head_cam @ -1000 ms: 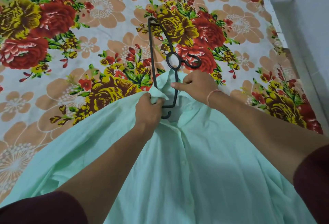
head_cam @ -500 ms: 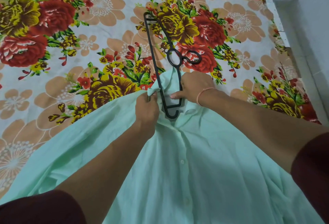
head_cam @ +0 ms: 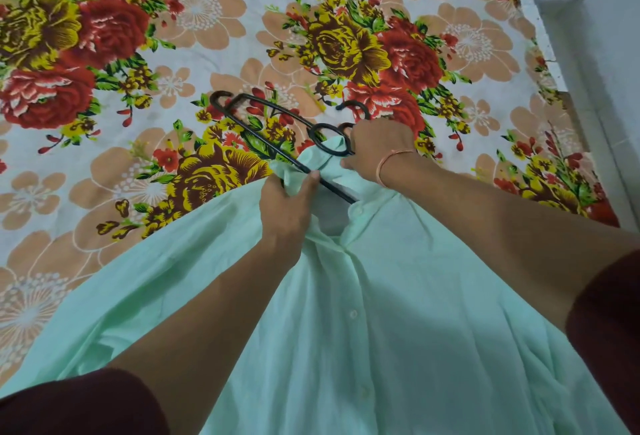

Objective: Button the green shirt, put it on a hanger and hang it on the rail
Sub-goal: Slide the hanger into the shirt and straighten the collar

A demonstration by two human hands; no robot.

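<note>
Green shirt (head_cam: 398,313) fills the lower middle of the frame, spread on the floral bedsheet (head_cam: 173,36). Left hand (head_cam: 287,206) is pinching the collar edge, right hand (head_cam: 379,147) is closed around the black hanger (head_cam: 263,133) at center, one end tucked into the neck opening.

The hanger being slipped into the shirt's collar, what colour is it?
Black. The hanger shows best in the head view, dark against the floral bedsheet.
</note>
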